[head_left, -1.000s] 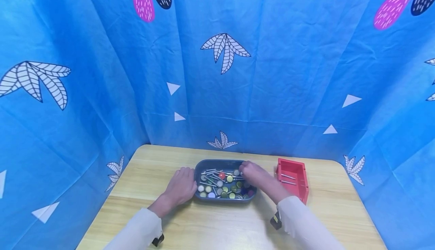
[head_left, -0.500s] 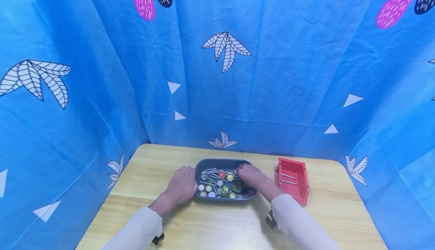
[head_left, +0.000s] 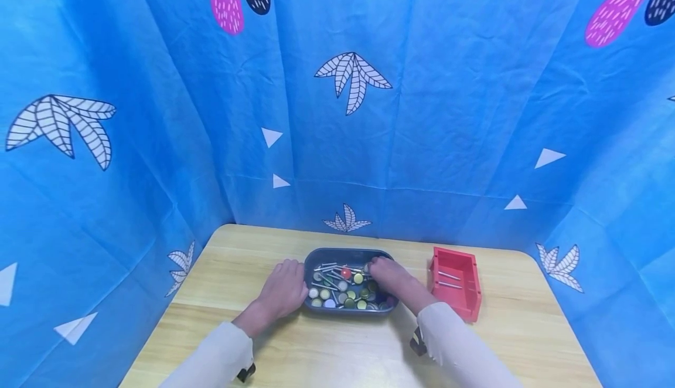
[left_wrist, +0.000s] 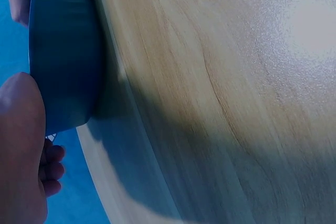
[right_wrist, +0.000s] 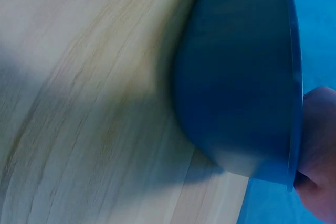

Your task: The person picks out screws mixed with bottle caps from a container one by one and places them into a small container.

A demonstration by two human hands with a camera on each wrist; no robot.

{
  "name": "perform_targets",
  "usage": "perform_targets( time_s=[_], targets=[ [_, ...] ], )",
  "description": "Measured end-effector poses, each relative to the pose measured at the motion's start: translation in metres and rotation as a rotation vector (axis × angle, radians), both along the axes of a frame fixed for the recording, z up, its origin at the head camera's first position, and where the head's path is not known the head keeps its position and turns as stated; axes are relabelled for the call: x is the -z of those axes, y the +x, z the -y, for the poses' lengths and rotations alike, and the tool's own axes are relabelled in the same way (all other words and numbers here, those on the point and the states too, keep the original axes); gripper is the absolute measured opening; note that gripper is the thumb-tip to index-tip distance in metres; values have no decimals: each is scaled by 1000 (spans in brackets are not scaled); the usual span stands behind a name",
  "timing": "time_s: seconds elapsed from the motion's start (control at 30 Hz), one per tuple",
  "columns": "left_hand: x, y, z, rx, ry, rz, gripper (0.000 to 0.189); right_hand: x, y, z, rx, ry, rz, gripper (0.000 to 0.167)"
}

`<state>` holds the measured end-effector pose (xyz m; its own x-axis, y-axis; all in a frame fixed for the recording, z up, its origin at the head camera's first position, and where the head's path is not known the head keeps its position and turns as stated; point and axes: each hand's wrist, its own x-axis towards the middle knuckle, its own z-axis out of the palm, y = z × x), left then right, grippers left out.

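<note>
A dark grey plastic tray point(head_left: 350, 312) holds a mix of metal screws point(head_left: 328, 268) and round caps point(head_left: 350, 303) in yellow, silver and white, plus one orange-red piece point(head_left: 345, 273). My left hand point(head_left: 285, 285) grips the tray's left end; in the left wrist view its thumb point(left_wrist: 21, 98) lies at the rim. Over the tray's right end, my right hand point(head_left: 387, 274) reaches down among the pieces, fingers bent. Its fingertips are hidden, and I cannot tell if they hold a piece. The right wrist view shows mostly the tray's outer wall point(right_wrist: 236, 82).
Right of the tray stands a red open bin point(head_left: 470, 313) with a couple of screws point(head_left: 449, 285) lying in it. Both rest on a pale wooden table point(head_left: 337, 353). A blue patterned curtain point(head_left: 448, 112) closes off the back and sides.
My right hand has shifted slightly left and deeper into the tray's right end. The left hand has kept its hold on the tray. The red bin's contents look the same.
</note>
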<state>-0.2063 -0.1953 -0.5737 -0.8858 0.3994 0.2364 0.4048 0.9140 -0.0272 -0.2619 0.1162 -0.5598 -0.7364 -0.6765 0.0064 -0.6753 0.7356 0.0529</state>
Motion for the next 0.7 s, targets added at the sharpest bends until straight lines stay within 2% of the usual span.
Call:
perform_targets(
  time_s=[0.37, 0.7],
  targets=[
    [0, 2, -2, -4, -10, -1, 25, 2, 2, -1, -28, 11, -57, 39],
    [1, 2, -2, -1, -11, -8, 25, 8, 0, -4, -44, 6, -72, 38]
  ],
)
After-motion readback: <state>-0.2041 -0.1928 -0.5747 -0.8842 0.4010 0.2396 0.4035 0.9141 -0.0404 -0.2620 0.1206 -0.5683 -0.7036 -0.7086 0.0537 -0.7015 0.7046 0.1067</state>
